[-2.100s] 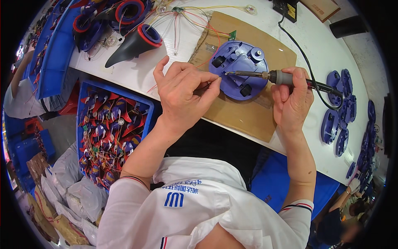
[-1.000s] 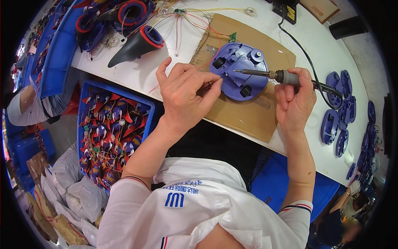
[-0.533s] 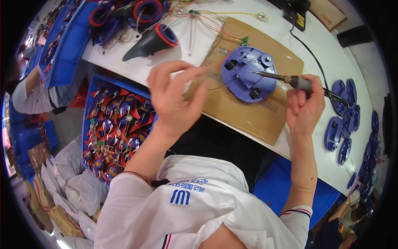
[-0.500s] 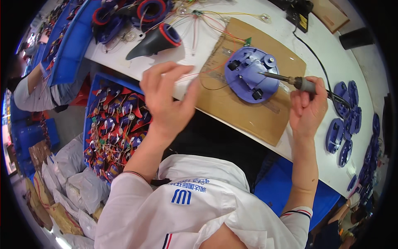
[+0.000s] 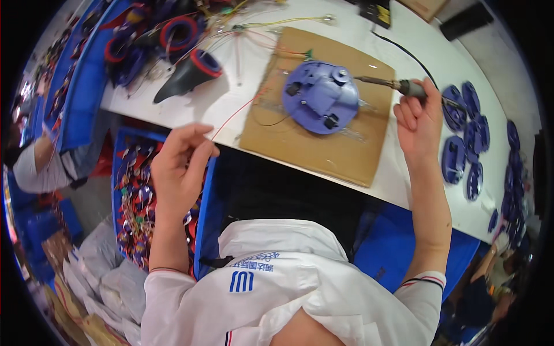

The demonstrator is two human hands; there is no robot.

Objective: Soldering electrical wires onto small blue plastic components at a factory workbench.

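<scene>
In my right hand (image 5: 420,122) is a soldering iron (image 5: 412,88), held by its dark handle, its tip pointing left at the upper right edge of a purple plastic shell (image 5: 322,99). Whether the tip touches the shell I cannot tell. My left hand (image 5: 180,164), closed in a pinch at the table's front edge, has a thin red wire (image 5: 235,113) between thumb and fingers. The wire stretches toward the shell. Under the shell lies a brown cardboard sheet (image 5: 340,164), and a small green circuit board (image 5: 309,55) with wires sits at the shell's far side.
Black horn-shaped parts (image 5: 187,75) with red rims crowd the back left, near a blue bin (image 5: 86,86). Several purple shells (image 5: 453,158) lie on the right. A blue crate (image 5: 205,207) of red and purple parts stands below the table. The iron's black cord (image 5: 404,51) runs back.
My left hand has drawn left and toward me, closing on the red wire, which is now pulled straighter. The iron's tip has moved from over the shell's middle to its upper right edge.
</scene>
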